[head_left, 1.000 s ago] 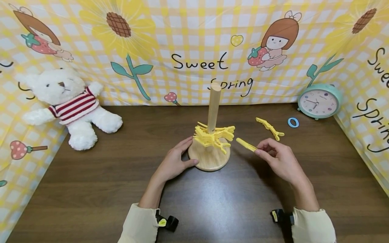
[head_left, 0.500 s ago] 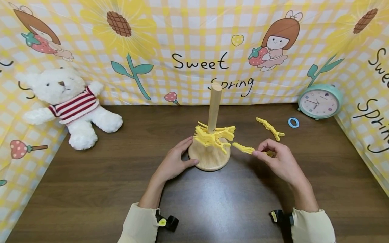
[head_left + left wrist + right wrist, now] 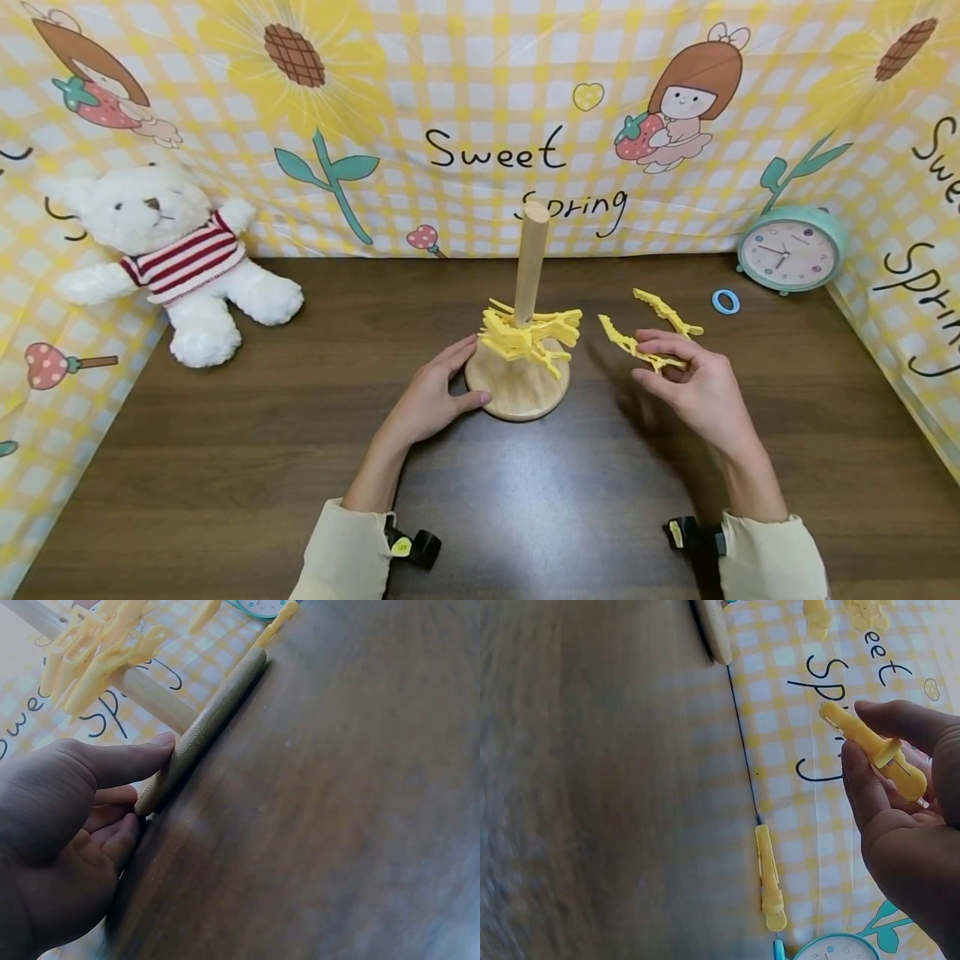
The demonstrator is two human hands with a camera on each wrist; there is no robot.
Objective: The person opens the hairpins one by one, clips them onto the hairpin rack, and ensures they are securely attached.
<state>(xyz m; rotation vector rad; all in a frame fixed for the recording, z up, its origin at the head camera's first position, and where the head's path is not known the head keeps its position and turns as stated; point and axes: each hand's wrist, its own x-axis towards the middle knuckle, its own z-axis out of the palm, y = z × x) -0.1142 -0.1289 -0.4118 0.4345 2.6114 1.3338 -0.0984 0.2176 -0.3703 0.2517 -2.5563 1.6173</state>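
A round wooden base (image 3: 517, 398) with an upright wooden post (image 3: 532, 267) stands mid-table. Several yellow plastic pieces (image 3: 525, 337) with thin limb-like ends are stacked around the post, above the base. My left hand (image 3: 431, 404) holds the base's left edge; in the left wrist view its thumb (image 3: 131, 761) lies on top and the fingertips are at the rim. To the right of the stand, my right hand (image 3: 693, 379) pinches another long yellow piece (image 3: 874, 746) between thumb and fingers, raised off the table. A similar loose yellow piece (image 3: 667, 313) lies just behind that hand.
A small blue ring (image 3: 725, 302) lies on the table at the right rear. Beyond it a green alarm clock (image 3: 789, 250) stands in the corner. A white teddy bear (image 3: 183, 258) sits at the far left. Printed cloth (image 3: 360, 83) backs the table.
The yellow piece in my right hand has turned; its free end swung away from the stand, up and to the right. The left hand and the stack look unchanged.
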